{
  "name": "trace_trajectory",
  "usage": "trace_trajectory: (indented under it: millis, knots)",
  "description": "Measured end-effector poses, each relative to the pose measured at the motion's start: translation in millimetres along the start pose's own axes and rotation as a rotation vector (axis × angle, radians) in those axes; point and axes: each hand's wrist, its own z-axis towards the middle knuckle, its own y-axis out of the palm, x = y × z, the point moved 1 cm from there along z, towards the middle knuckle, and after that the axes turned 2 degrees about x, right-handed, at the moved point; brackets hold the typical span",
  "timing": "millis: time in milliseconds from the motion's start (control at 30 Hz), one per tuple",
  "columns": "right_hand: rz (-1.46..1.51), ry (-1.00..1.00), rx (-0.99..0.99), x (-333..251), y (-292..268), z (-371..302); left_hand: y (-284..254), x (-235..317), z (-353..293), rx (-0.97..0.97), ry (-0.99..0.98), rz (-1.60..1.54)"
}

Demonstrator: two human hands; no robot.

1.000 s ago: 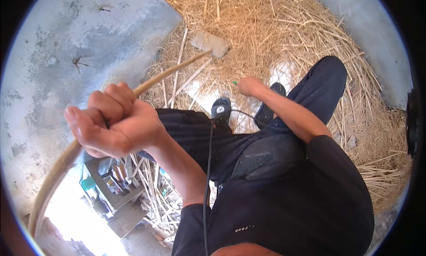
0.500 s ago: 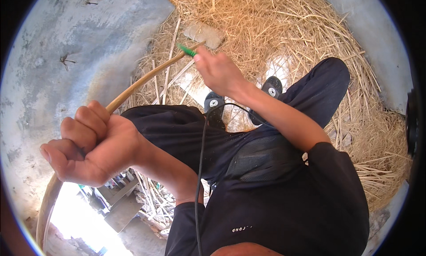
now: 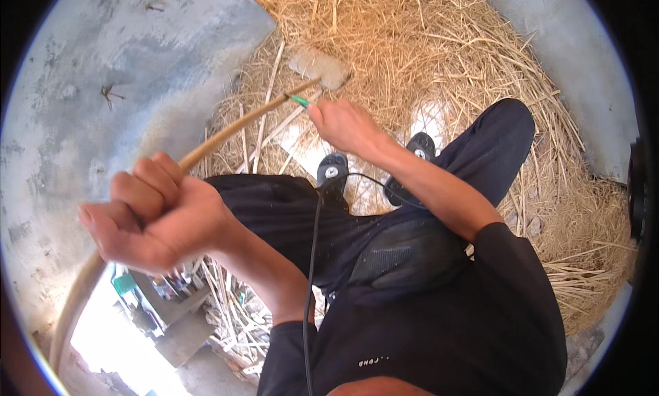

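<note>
A long pale-brown wooden pole (image 3: 233, 126) slants from the lower left up toward the floor at the upper middle. My left hand (image 3: 161, 214) is closed round it in a fist, thumb outward. Farther along, close to the pole's far end, my right hand (image 3: 345, 126) grips a small green tool (image 3: 299, 101). The tool's tip meets the pole's near side; most of the tool is hidden in my fingers, so I cannot make out its kind.
Straw-like strips (image 3: 398, 60) cover the floor, with a flat stone slab (image 3: 320, 68) among them. A grey wall (image 3: 123, 87) stands at the left. A black cable (image 3: 314, 252) runs over my lap, and my shoes (image 3: 333, 169) are below my right arm.
The green tool has moved toward me, from lying across the pole to its near side. My left hand and the pole have shifted a little to the right.
</note>
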Motion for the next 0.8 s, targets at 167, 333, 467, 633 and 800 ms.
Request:
trace_trajectory:
  millis: [167, 333, 467, 633, 800]
  knots:
    - [0.009, -0.035, -0.002, -18.4, -16.6, -7.7, -1.1, -2.4, 0.8, 0.001, -0.015, -0.008]
    - [0.61, 0.105, -0.164, 11.7, -8.0, 2.0, 6.5, 3.4, -7.9, -0.119, -0.068, -0.107]
    - [1.113, 0.359, -0.241, -6.6, -33.9, -3.6, 5.0, 1.3, -7.2, -0.092, -0.081, -0.1]
    - [0.551, -0.428, 0.398, -43.8, -57.2, -27.2, 4.4, 3.3, -9.9, -0.121, -0.05, -0.126]
    - [-0.04, -0.153, 0.196, 29.5, 29.0, 2.0, 5.4, 4.1, -13.2, -0.102, -0.038, -0.066]
